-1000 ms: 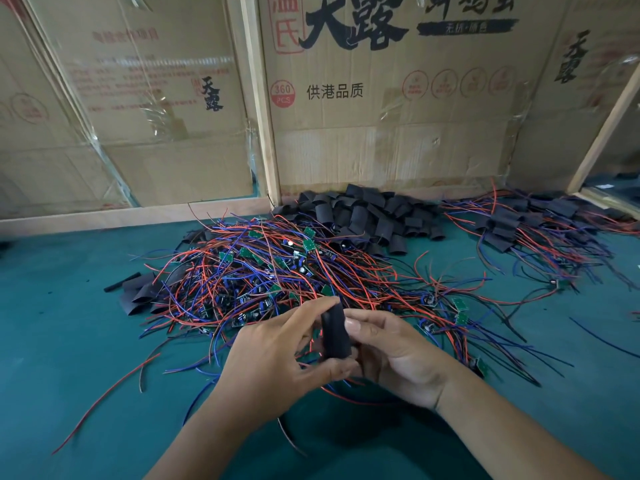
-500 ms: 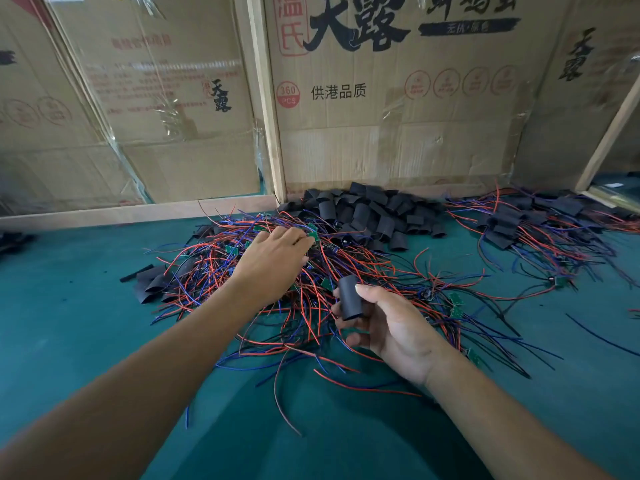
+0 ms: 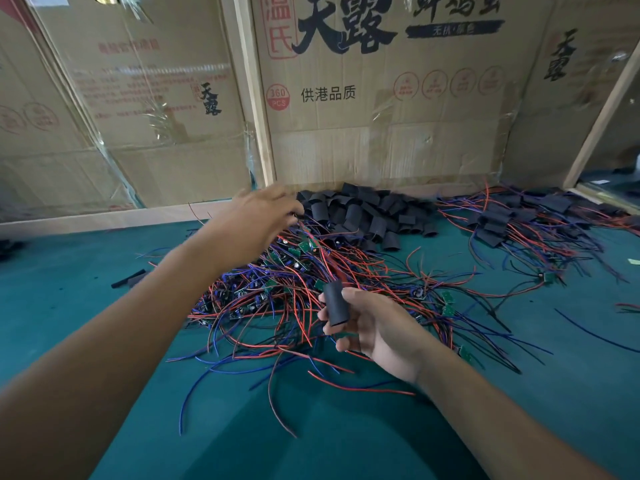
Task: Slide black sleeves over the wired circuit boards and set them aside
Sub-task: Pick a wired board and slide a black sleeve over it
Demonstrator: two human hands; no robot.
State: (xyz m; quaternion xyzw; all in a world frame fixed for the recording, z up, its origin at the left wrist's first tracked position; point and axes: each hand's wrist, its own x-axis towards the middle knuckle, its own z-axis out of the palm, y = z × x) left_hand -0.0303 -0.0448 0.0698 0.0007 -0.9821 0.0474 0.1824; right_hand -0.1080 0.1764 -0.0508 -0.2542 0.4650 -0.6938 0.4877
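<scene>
My right hand (image 3: pixel 377 327) grips a black sleeve (image 3: pixel 335 303) upright between thumb and fingers, above the near edge of the tangle of red and blue wired circuit boards (image 3: pixel 294 271). My left hand (image 3: pixel 263 216) is blurred and raised over the far side of that tangle, next to the heap of loose black sleeves (image 3: pixel 367 216). Its fingertips pinch wires, and taut red and blue strands run from them down toward the held sleeve. A pile of sleeved boards (image 3: pixel 512 223) lies at the back right.
Everything lies on a green mat (image 3: pixel 104 289). Taped cardboard boxes (image 3: pixel 381 98) and wooden strips wall off the back. A few flat black sleeves (image 3: pixel 130 278) lie at the left of the tangle. Stray wires trail across the mat in front.
My left hand let go of the sleeve, reached into the tangle, and has now lifted up and back with wires. My right hand keeps holding the sleeve.
</scene>
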